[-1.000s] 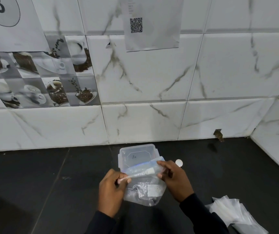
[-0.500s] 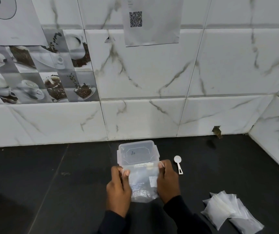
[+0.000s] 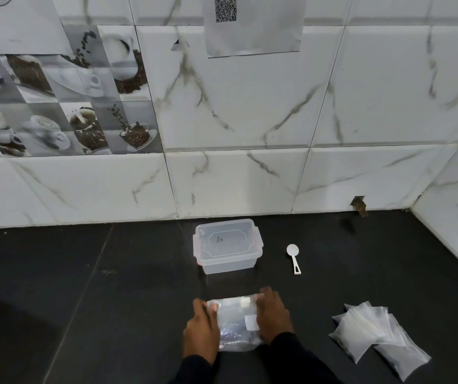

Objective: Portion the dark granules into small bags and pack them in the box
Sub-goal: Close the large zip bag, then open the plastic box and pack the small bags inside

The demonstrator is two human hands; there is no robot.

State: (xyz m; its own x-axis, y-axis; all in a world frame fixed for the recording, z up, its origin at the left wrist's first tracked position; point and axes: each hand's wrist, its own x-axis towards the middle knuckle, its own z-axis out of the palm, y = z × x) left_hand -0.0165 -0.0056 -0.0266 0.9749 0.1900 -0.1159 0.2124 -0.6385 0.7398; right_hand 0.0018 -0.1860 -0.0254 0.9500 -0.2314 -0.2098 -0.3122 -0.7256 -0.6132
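A clear plastic bag [image 3: 236, 322] with dark granules at its bottom lies low over the black counter, near the front edge. My left hand [image 3: 201, 328] grips its left side and my right hand [image 3: 273, 314] grips its right side. A clear plastic box [image 3: 227, 245] with its lid on stands behind the bag, close to the wall. A small white scoop [image 3: 294, 257] lies to the right of the box. A pile of small empty clear bags [image 3: 377, 339] lies at the front right.
The black counter [image 3: 83, 286] ends at a white marble-tiled wall [image 3: 250, 176] behind and another on the right. A paper sheet with a QR code [image 3: 252, 23] hangs on the back wall.
Both hands have brought the bag down and toward me, away from the box. The box and the scoop, partly hidden before, now show fully.
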